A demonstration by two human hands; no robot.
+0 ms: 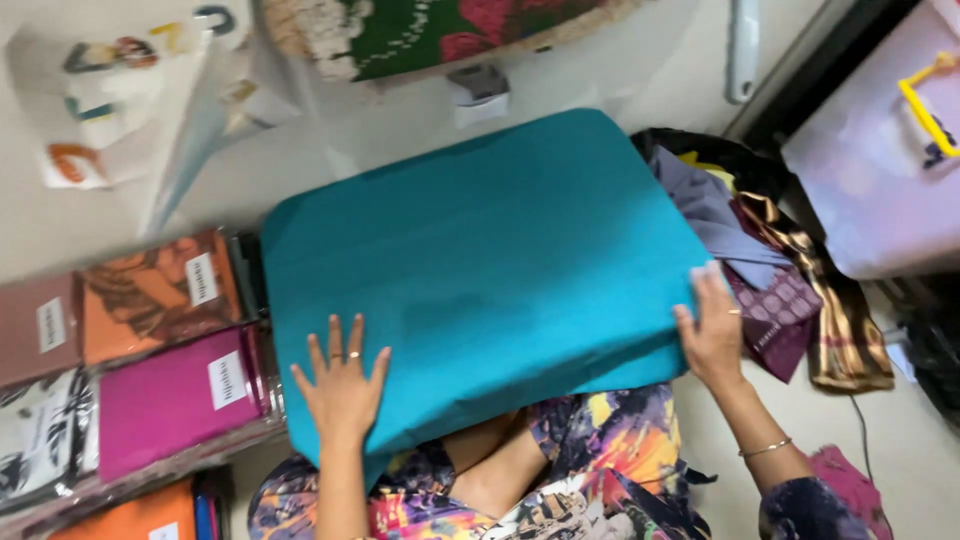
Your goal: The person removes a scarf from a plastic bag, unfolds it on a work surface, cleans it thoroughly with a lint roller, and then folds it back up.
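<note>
Head view looked down on a big teal cloth (pixel 480 270), folded into a broad rectangle and spread across the person's lap, reaching out over the pale floor (pixel 350 150) in front. It filled the middle of the picture, its near edge lying on the flowered garment (pixel 600 440) over the person's knees. To the left lay a row of packed fabrics in clear wrappers: a magenta pack (pixel 170 400) just beside the cloth's left edge, an orange printed pack (pixel 150 295) above it, a dusty pink pack (pixel 35 330) further left, a black-and-white pack (pixel 40 440) below that, and a plain orange pack (pixel 140 515) at the bottom edge. To the right sat a heap of loose cloth (pixel 770 290) in grey, maroon and gold stripes, touching the teal cloth's right corner, with a lilac plastic box (pixel 870 180) beyond it. A round woven tray (pixel 420 35) holding green and red fabric sat at the top, and clear printed bags (pixel 130 90) lay at the upper left. The left hand (pixel 342 385) rested flat on the cloth's near left part, fingers spread wide, gripping nothing. The right hand (pixel 712 330) held the cloth's near right corner, fingers curled over the edge and pressing it.
</note>
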